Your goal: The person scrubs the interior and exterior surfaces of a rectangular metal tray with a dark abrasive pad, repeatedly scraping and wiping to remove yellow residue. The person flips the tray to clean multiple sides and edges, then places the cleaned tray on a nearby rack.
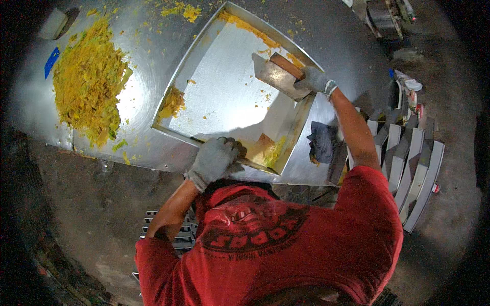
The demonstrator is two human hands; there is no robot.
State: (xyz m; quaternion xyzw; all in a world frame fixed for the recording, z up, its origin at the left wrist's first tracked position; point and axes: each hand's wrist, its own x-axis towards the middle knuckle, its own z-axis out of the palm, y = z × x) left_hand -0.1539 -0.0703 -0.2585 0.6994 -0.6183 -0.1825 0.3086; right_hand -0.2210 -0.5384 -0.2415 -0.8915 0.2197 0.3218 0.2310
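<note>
A square metal tray (229, 76) with raised walls lies on a metal table, with orange-yellow residue along its walls and in its corners. My left hand (216, 158), in a grey glove, grips the tray's near wall. In my gloved right hand (314, 81) is a wide metal scraper (281, 82) with a wooden handle; its blade is inside the tray, near the right wall. Loose yellow-green scraps (90, 84) form a large heap on the table, left of the tray.
On the table lie a blue piece (51, 63) at the far left and a dark crumpled sheet (323, 141) right of the tray. Several pale metal trays or frames (409, 164) stand at the right. The table's near edge (164, 166) runs in front of me.
</note>
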